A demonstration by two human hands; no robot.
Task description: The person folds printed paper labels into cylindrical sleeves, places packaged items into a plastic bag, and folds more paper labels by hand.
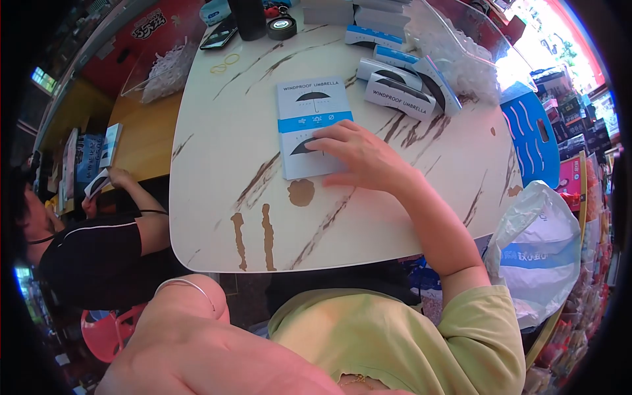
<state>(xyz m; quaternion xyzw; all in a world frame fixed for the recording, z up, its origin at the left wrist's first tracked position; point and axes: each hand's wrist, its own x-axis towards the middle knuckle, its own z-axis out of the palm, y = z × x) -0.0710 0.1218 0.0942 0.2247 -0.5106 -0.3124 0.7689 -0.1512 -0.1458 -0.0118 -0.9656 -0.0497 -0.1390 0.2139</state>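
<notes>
A flat white and blue printed sheet or stack of sheets (pixel 313 123), marked "WINDPROOF UMBRELLA", lies on the marbled table. My right hand (pixel 359 155) rests over its lower right part, fingers stretched out and apart, with the fingertips on the printed umbrella. Whether it is one sheet or several cannot be made out. My left arm (pixel 217 342) crosses the bottom of the view with a bangle (pixel 197 289) at its wrist; the left hand itself is hidden. Folded umbrella boxes (pixel 400 97) with the same print lie in a pile to the right.
At the back stand stacks of white paper (pixel 327 12), a dark cylinder (pixel 249 18), a phone (pixel 220 33) and a tape roll (pixel 282 27). Clear bins (pixel 477 49) hold bagged items. A white plastic bag (pixel 538 253) hangs right. On the left, another person (pixel 99 243) handles a similar box.
</notes>
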